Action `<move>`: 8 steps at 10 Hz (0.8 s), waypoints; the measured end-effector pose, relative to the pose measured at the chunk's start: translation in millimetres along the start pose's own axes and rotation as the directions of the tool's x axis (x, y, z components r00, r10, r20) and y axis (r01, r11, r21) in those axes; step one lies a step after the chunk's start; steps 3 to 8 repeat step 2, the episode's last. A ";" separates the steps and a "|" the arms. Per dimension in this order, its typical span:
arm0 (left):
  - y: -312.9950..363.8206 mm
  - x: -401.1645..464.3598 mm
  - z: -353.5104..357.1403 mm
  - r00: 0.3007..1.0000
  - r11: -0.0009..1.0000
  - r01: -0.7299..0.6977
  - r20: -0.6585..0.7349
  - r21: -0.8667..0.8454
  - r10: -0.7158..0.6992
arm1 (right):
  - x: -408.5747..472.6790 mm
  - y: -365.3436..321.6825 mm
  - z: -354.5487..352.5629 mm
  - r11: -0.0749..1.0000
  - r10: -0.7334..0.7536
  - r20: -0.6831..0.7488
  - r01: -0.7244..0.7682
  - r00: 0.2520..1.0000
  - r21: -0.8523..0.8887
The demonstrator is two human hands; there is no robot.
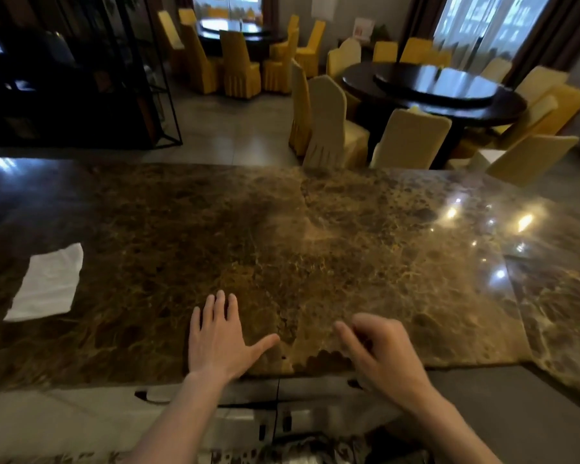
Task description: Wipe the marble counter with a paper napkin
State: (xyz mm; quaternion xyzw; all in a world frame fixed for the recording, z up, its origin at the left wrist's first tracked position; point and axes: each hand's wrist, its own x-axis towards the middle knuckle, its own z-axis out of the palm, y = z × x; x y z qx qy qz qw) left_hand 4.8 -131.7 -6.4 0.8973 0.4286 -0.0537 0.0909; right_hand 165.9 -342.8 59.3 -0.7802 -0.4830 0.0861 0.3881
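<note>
Head view: left hand (216,336) flat, released; right hand (375,349) curled, seemingly empty. Napkin (46,284) lies untouched on the desk (315,246); next, grasp it.

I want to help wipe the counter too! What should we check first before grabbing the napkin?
1. Napkin within sight: ok. The white paper napkin lies flat on the marble counter, off to the left.
2. Left hand free: ok. The left hand is open, fingers spread, holding nothing.
3. Right hand free: cannot tell. The right hand is loosely curled at the near edge; nothing shows in it.
4. Path to the napkin: ok. Only bare marble shows between the left hand and the napkin.
5. Napkin clean and dry: cannot tell. It looks white, but the picture is too dim.
</note>
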 end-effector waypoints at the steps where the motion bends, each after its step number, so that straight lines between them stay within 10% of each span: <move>1: -5.8 7.7 -23.2 0.999 1.000 -0.012 -0.031 -0.020 0.011 | 56.2 -7.6 -28.4 0.976 -0.075 -0.059 0.061 0.995 -0.208; 8: -4.8 20.4 -50.3 0.999 0.998 -0.020 -0.048 -0.063 0.017 | 95.4 -12.5 -39.0 0.933 -0.034 -0.063 0.009 0.997 -0.361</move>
